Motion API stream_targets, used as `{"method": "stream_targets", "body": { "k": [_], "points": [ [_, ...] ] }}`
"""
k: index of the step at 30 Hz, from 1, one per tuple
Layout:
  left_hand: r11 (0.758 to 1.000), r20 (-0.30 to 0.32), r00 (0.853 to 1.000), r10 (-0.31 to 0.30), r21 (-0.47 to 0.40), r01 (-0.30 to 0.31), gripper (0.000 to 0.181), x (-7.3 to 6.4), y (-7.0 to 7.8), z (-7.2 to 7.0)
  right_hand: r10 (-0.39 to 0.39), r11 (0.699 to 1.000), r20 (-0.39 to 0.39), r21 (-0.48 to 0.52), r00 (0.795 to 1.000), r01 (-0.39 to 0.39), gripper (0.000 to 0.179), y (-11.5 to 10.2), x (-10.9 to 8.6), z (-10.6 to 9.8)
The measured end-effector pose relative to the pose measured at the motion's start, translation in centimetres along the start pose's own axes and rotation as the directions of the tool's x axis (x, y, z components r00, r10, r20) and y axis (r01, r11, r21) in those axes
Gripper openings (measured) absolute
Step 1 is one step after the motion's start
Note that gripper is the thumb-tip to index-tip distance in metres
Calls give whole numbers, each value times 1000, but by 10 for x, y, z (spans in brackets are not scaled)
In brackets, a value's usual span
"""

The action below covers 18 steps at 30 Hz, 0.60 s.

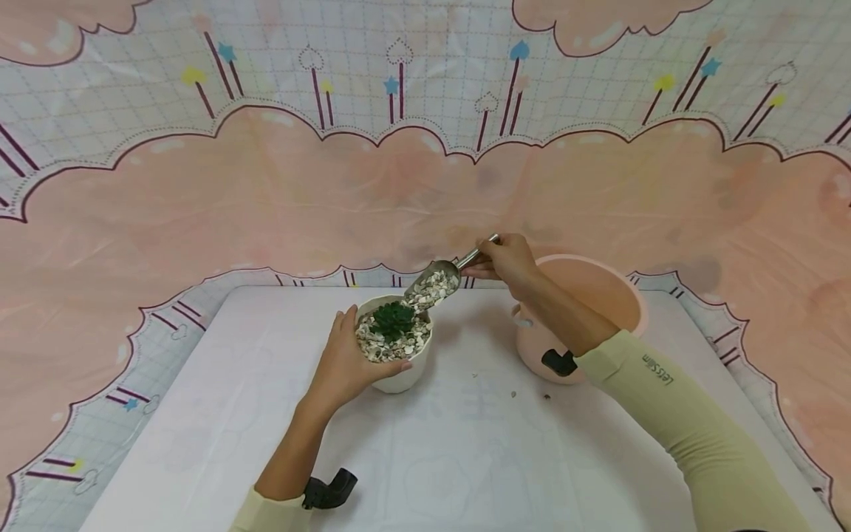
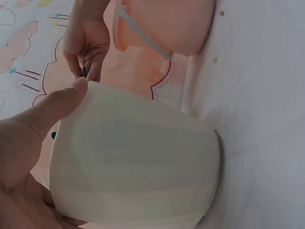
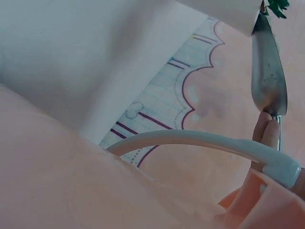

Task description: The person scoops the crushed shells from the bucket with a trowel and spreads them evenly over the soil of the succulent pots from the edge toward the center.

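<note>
In the head view a white pot [image 1: 399, 380] stands on the table, holding a dark green succulent [image 1: 392, 321] ringed by pale pebbles [image 1: 379, 347]. My left hand [image 1: 344, 362] grips the pot's rim from the left, thumb on the near side and fingers at the far left. My right hand [image 1: 508, 260] holds a metal scoop [image 1: 467, 258] by its handle. The scoop tilts down toward the pot, its bowl full of pebbles and its lip at the rim's right side. In the right wrist view the scoop [image 3: 269, 71] shows its underside, and the hand is partly hidden.
A pink bucket [image 1: 545, 340] with a pale handle [image 1: 521, 319] stands right of the pot, under my right forearm. A few small pebbles [image 1: 513, 394] lie on the white table [image 1: 465, 465] before it. A patterned cloth [image 1: 399, 192] hangs behind the table.
</note>
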<state>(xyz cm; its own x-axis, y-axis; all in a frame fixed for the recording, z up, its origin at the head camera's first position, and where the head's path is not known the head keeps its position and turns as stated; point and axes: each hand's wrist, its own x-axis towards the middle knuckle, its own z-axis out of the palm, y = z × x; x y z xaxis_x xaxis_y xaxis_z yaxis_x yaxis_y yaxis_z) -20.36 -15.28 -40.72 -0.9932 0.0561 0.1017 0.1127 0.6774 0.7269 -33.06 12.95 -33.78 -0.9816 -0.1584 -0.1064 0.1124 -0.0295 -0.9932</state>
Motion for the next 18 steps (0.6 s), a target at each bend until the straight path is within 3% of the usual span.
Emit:
{"method": "stream_targets", "body": {
  "k": [4,11,18],
  "points": [
    [1000,9,1000,-6,3,6,131,1,-1,-1,-1,1000,-16,-4,1000,1,27,0,0,0],
    [1000,33,999,-10,-8,11,132,2,-5,-3,3,1000,-32,-2,999,-3,39,-2,1,1],
    [1000,57,998,-1,-28,2,131,4,-9,-6,11,1000,-46,3,999,-11,37,-2,0,1]
  ]
}}
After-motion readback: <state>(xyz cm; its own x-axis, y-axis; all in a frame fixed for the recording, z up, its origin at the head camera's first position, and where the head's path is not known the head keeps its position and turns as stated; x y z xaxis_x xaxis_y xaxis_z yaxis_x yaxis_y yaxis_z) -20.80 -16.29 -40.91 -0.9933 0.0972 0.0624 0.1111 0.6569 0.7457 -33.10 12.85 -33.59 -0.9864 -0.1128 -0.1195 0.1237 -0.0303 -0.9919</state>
